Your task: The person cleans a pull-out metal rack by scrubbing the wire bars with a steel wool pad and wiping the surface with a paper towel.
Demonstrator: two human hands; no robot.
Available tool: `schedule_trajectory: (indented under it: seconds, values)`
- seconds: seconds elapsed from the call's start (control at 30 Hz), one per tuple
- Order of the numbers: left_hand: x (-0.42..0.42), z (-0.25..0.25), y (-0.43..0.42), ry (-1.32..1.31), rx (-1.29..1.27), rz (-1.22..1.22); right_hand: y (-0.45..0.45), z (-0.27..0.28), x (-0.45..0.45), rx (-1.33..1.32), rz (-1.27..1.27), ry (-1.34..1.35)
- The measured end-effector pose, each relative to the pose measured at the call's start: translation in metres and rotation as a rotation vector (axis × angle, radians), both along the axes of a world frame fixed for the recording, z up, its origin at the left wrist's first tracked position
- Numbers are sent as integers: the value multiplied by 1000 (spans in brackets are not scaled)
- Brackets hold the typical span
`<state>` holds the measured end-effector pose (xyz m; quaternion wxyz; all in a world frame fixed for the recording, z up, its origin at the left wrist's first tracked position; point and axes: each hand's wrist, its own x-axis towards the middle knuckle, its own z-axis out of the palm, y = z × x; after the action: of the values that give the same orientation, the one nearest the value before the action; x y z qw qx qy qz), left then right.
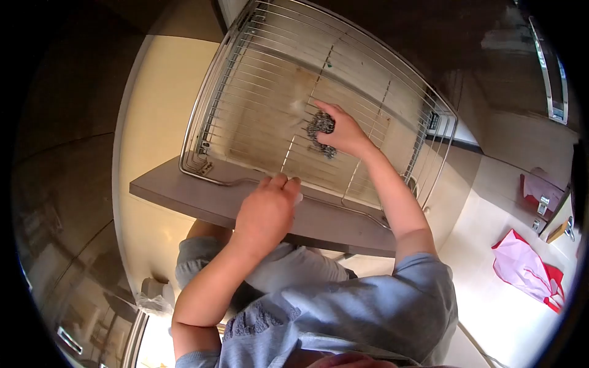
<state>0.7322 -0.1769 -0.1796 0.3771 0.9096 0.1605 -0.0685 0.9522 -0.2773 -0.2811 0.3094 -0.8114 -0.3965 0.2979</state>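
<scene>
A wire drawer basket (257, 80) with thin metal bars is pulled out above a grey-brown drawer front (221, 199). My right hand (343, 130) holds a dark metallic scouring pad (321, 130) over the bars near the basket's middle, with the index finger stretched past the pad. At the basket's near rail, my left hand (269, 208) is closed, its fingers bent over the rail area beside the drawer front. Something small and whitish shows at its fingertips, too hidden to name.
Cream cabinet panel (165, 122) stands to the left. Dark glossy cabinet fronts with a metal handle (550, 73) are at the upper right. A pink and red cloth (524, 267) lies on the pale floor at the right. A crumpled plastic bag (154, 300) is at the lower left.
</scene>
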Motion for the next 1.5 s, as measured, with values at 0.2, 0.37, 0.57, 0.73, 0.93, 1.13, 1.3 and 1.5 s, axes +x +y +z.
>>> schedule_trajectory:
  seconds: [0.2,0.37,0.57,0.73,0.93,1.13,1.3,1.5]
  values:
    - [-3,14,9,-62,-39,64,-13,-44,101,-23,-675,-113]
    - [-14,25,17,-37,-50,118,9,-133,153,-110,-896,-616]
    - [-25,6,13,89,34,10,30,-130,134,-178,-713,-703]
    - [-23,16,11,102,65,10,-21,-151,153,-259,-843,-775]
    - [-25,15,10,77,119,-9,11,-123,141,-265,-686,-632]
    - [-17,31,-12,77,161,-117,35,-127,122,-230,-688,-730]
    - [-18,38,-11,85,196,-147,-23,-136,149,-234,-902,-538]
    - [-19,44,-21,20,182,-239,49,-123,114,-160,-578,-730]
